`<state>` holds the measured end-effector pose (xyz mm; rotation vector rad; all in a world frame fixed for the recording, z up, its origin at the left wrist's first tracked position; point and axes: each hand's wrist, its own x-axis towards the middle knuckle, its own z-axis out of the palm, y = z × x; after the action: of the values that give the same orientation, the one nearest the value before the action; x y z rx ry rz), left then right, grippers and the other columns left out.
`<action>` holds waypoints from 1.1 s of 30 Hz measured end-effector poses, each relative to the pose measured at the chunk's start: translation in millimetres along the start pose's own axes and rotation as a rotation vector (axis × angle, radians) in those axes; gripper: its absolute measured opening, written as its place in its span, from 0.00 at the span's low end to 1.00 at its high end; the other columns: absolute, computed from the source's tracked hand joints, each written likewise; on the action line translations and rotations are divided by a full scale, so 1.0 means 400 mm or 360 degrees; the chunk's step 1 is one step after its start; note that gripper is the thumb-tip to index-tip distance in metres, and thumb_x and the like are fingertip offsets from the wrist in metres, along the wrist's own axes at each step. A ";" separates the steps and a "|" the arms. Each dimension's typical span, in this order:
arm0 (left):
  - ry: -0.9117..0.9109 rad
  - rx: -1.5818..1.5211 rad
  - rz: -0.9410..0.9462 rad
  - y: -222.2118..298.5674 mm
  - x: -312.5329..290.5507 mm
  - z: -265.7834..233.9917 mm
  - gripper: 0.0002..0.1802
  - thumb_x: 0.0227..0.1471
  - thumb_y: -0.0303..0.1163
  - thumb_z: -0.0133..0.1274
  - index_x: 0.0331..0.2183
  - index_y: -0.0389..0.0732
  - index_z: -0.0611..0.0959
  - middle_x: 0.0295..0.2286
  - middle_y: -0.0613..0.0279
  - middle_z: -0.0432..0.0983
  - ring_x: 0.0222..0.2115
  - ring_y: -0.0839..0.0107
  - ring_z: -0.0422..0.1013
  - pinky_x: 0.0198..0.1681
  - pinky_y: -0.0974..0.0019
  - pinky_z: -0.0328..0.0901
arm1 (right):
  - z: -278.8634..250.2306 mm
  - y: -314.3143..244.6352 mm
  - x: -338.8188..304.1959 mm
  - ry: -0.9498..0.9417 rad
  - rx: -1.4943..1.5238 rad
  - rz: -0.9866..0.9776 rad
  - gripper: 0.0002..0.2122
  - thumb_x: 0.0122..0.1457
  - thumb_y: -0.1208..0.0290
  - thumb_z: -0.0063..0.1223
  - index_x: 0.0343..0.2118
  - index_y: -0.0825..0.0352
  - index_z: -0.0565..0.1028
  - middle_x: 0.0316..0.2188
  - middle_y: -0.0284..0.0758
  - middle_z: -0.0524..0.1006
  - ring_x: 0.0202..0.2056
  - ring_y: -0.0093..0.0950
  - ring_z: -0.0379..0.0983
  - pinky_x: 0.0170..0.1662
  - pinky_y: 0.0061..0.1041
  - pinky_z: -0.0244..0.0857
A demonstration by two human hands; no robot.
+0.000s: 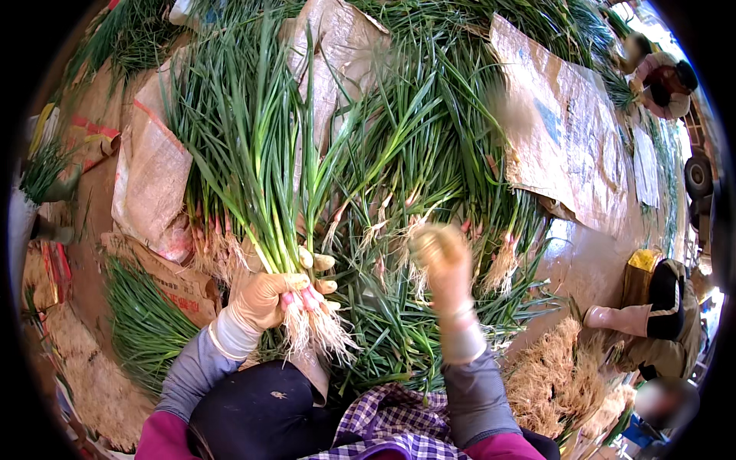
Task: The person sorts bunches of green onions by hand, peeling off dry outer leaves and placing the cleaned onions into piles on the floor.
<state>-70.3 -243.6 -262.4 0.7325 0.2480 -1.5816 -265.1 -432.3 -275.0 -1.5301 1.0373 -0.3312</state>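
The left hand (268, 295), in a pale glove, is clenched around a bunch of green onions (257, 192), gripping it just above the white roots so the leaves fan upward and the root tuft hangs below the fist. The right hand (443, 257), also gloved, is blurred and raised just right of that bunch, over the loose heap of green onions (414, 176); whether it grips anything cannot be told, though the fingers look curled narrow.

Relative to the held bunch, the heap spreads to the right and above, still untied and large, so most of the sorting appears left to do. A tidy row of laid-down onions (142, 322) lies lower left of the bunch, which suggests some are already finished. A mound of trimmed roots (552, 376) sits lower right, near a seated co-worker (659, 307). Sheets of cardboard (567, 130) cover the ground upper right of the bunch.
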 end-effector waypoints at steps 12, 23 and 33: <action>-0.0391 -0.0060 0.0230 0.045 -0.012 0.045 0.15 0.40 0.23 0.54 0.32 0.45 0.70 0.37 0.57 0.68 0.28 0.64 0.68 0.35 0.50 0.66 | 0.137 0.027 -0.164 -0.0937 0.0628 0.0502 0.12 0.61 0.65 0.43 0.37 0.68 0.73 0.38 0.36 0.75 0.42 0.27 0.69 0.47 0.23 0.61; 0.0128 0.0235 0.0184 0.008 -0.002 0.048 0.36 0.39 0.20 0.52 0.53 0.38 0.62 0.33 0.55 0.72 0.26 0.65 0.70 0.29 0.60 0.70 | 0.197 0.024 0.268 0.0161 -0.0977 0.0506 0.23 0.49 0.58 0.57 0.38 0.73 0.65 0.32 0.46 0.76 0.36 0.42 0.74 0.40 0.36 0.67; -0.0110 0.0239 0.0034 0.006 -0.037 0.075 0.23 0.36 0.22 0.53 0.40 0.34 0.71 0.26 0.58 0.72 0.24 0.64 0.72 0.30 0.59 0.69 | -0.016 0.073 0.131 0.0599 0.0107 0.0495 0.16 0.55 0.81 0.47 0.47 0.75 0.64 0.27 0.37 0.76 0.24 0.21 0.72 0.25 0.15 0.65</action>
<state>-77.3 -248.5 -230.0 0.7916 0.0711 -1.6146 -252.4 -473.3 -317.7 -1.2465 1.5224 -0.4394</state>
